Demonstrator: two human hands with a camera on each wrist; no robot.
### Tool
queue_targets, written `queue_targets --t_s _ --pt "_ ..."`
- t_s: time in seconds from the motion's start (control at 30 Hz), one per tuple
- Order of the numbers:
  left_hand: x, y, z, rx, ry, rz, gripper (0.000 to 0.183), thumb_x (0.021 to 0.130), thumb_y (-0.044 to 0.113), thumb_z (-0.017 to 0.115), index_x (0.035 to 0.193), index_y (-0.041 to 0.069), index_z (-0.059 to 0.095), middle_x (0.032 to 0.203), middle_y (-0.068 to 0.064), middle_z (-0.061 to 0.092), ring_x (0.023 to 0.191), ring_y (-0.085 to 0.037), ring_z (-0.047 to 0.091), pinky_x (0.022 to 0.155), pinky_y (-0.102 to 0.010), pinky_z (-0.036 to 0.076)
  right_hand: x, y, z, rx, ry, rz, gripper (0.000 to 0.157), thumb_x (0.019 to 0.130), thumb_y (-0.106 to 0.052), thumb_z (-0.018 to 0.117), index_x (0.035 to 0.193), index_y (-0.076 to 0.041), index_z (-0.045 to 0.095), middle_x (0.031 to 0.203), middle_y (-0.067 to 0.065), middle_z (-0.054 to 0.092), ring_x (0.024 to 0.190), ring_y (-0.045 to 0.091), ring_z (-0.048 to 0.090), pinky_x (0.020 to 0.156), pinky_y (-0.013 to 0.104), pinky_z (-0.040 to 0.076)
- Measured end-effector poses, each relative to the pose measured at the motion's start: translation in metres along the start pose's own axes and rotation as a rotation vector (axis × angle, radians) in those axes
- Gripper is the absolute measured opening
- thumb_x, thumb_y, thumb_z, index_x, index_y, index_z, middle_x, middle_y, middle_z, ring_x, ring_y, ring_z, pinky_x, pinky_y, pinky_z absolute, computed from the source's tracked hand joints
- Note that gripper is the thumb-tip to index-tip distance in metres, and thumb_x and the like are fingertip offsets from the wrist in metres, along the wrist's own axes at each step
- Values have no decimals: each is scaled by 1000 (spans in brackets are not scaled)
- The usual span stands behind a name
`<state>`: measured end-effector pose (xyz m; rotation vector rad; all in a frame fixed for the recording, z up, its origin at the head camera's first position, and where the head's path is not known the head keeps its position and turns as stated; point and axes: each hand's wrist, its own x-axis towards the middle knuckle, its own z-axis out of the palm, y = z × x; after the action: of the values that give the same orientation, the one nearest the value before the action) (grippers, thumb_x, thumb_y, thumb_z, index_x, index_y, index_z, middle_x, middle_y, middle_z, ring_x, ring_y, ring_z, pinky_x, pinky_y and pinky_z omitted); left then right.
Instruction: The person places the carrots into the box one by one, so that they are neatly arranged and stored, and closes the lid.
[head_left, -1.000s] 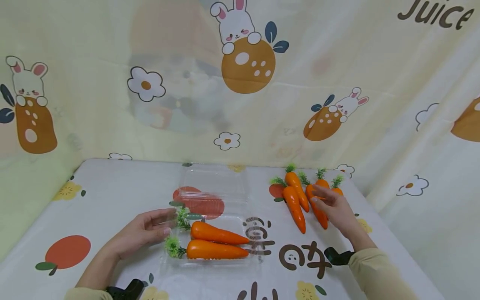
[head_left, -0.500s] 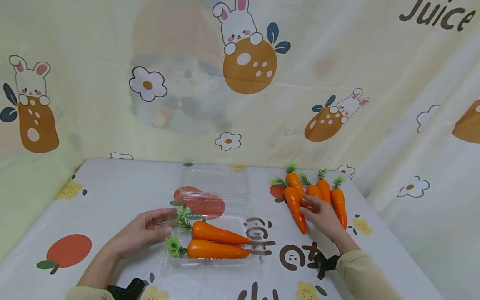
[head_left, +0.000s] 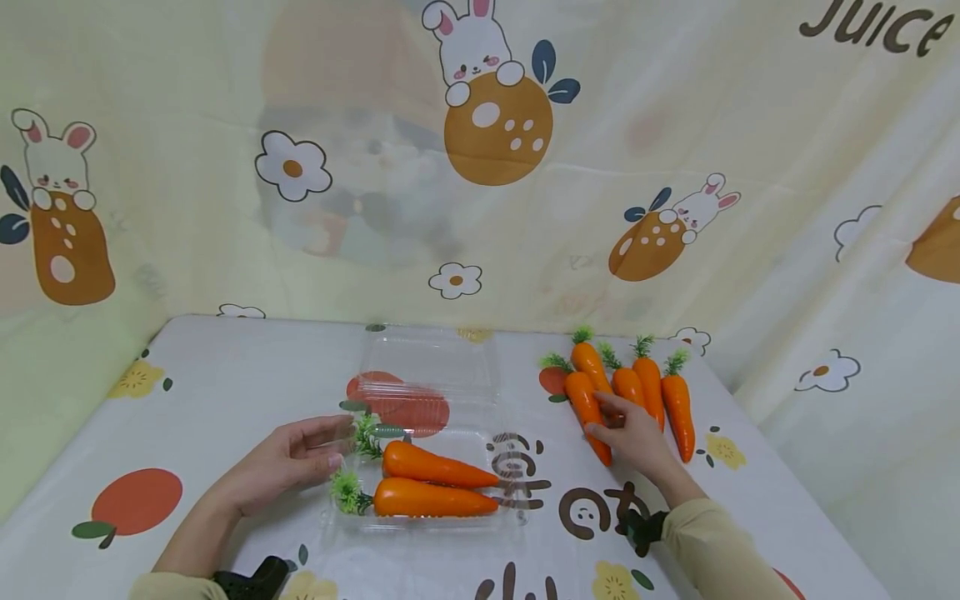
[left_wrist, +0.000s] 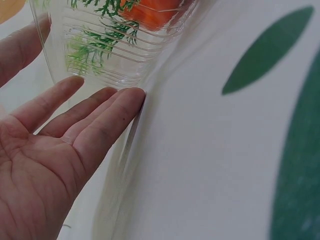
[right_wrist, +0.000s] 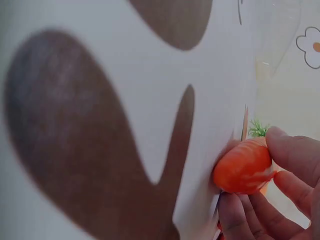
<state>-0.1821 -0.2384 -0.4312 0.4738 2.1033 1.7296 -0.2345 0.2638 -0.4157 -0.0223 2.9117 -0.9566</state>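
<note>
Two orange toy carrots, an upper one (head_left: pixel 431 463) and a lower one (head_left: pixel 427 498), lie side by side in a clear plastic clamshell box (head_left: pixel 480 442), green tops to the left. Its lid (head_left: pixel 427 354) lies folded back. My left hand (head_left: pixel 285 458) stays at the box's left end with loosely extended fingers; in the left wrist view the fingertips (left_wrist: pixel 132 95) are right at the ribbed wall. On the right, my right hand (head_left: pixel 633 433) pinches the leftmost loose carrot (head_left: pixel 581 393) near its middle, thumb on one side and fingers on the other, as the right wrist view shows.
Several more carrots (head_left: pixel 677 408) lie fanned out beside and behind the right hand, tops toward the back. A printed cloth (head_left: pixel 247 367) covers the table, and a patterned curtain (head_left: pixel 360 250) hangs behind its far edge.
My right hand has moved left from the middle carrots to the leftmost one and taken hold of it. The left hand and the box have stayed put.
</note>
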Motion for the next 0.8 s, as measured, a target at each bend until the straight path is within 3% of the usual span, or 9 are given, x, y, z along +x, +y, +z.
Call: queue_targets --t_s 0.23,0.5,0.8 --pt "-1 0 0 6 5 -2 66 100 16 65 153 -10 35 156 -33 41 138 -47 51 101 -31 57 3 -4 2 -27 11 7 66 94 -27 75 150 -4 49 133 25 63 108 33 63 94 46 59" --pt "0 -1 0 2 4 -6 66 100 15 64 153 -10 35 156 -32 41 138 -46 52 101 -31 57 4 -3 2 -24 8 36 65 96 -25 72 152 -5 47 135 26 63 112 36 62 96 47 59" --pt "0 -1 0 -7 4 -8 66 100 15 64 154 -9 34 156 -32 41 139 -46 51 101 -32 57 -1 -6 -10 -17 2 16 66 97 -26 72 153 -5 45 138 27 61 114 37 61 93 43 61"
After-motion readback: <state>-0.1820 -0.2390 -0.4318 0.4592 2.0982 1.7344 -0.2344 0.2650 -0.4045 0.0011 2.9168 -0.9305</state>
